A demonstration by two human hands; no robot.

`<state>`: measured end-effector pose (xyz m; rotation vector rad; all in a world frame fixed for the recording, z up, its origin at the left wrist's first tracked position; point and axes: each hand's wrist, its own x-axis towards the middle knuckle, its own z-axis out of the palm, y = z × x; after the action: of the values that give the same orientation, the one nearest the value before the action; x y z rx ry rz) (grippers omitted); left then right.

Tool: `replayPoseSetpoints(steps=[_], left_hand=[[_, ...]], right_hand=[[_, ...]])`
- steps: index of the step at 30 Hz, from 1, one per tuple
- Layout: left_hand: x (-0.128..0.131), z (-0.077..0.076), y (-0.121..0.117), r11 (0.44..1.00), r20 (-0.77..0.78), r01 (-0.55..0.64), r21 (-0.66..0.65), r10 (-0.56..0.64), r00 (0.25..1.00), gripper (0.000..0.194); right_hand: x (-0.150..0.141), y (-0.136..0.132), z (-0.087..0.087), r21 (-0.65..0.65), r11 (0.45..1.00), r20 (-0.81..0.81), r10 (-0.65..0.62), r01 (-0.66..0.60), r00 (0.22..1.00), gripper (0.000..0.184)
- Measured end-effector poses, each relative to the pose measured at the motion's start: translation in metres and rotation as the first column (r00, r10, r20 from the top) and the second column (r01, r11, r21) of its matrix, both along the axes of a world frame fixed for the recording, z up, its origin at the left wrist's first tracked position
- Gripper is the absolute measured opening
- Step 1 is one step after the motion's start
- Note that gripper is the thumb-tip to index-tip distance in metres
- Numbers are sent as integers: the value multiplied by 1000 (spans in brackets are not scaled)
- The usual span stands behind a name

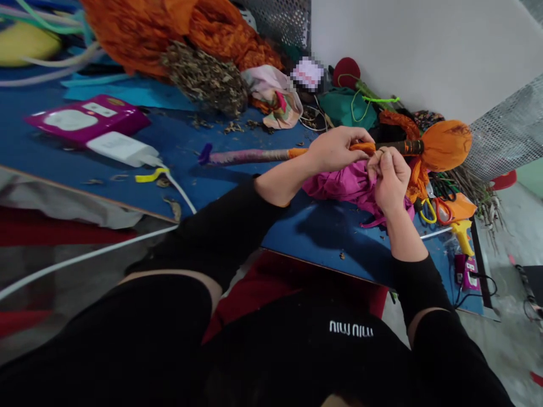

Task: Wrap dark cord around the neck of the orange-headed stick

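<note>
A long stick (250, 156), partly wrapped in purplish and orange material, lies across the blue table. At its right end sits a round head (447, 146) covered in orange cloth, with loose orange cloth below it. My left hand (339, 148) is closed around an orange-wrapped part of the stick. Just to its right, my right hand (391, 175) has thumb and fingers pinched together close to the stick; what lies between them is hidden. Bunched pink cloth (345, 183) rests on the table beneath both hands.
Orange cloth (144, 34), dried plant matter (207, 79) and a patterned cloth (280, 96) are heaped at the back. A purple power strip (87, 118) with a white plug stands left. Scissors (428, 211) and a yellow glue gun (463, 236) lie right. A white cable (93, 251) crosses the table's front edge.
</note>
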<state>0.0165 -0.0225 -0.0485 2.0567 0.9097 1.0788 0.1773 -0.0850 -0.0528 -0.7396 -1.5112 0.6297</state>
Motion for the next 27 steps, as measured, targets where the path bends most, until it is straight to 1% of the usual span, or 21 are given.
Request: replayPoseSetpoints(steps=[3,4,6,9,12,14,16,19,21,23,25,26,27], left_hand=[[5,2,-9,992,-80,-124,-18,122,989,49],[7,4,-12,987,-97,-162,-23,159,983,51],[9,9,-19,976,-141,-218,-27,212,967,50],[12,16,-27,963,-212,-264,-49,249,945,43],[15,18,-29,955,-252,-289,-66,265,931,39],[16,18,-27,954,-282,-288,-80,255,925,37],[16,17,-25,958,-321,-271,-94,229,919,35],[14,19,-24,965,-381,-243,-95,191,905,37],[13,21,-25,969,-405,-229,-91,174,898,38],[12,22,-25,972,-417,-220,-86,165,894,39],[12,22,-26,973,-428,-218,-76,166,888,38],[12,22,-26,973,-436,-216,-76,163,885,38],[13,21,-26,974,-442,-213,-78,158,883,38]], right_hand=[[-11,-3,-4,-138,984,-177,-139,115,974,52],[-12,-4,-2,-166,975,-214,-180,146,960,53],[-12,-6,2,-207,963,-253,-225,174,941,52],[-11,-9,7,-213,962,-264,-226,172,938,50],[-13,-12,6,-205,960,-238,-237,190,942,50],[-15,-12,2,-207,954,-208,-261,219,943,52],[-16,-12,0,-204,953,-166,-258,223,952,54],[-10,-12,5,-133,971,-43,-205,197,978,54],[0,-13,14,-9,979,118,-203,206,972,54],[12,-13,26,158,956,299,-285,247,911,55],[24,-12,36,278,924,431,-365,263,825,56],[30,-11,39,297,921,472,-372,253,799,56],[34,-10,41,288,929,497,-353,233,793,56]])
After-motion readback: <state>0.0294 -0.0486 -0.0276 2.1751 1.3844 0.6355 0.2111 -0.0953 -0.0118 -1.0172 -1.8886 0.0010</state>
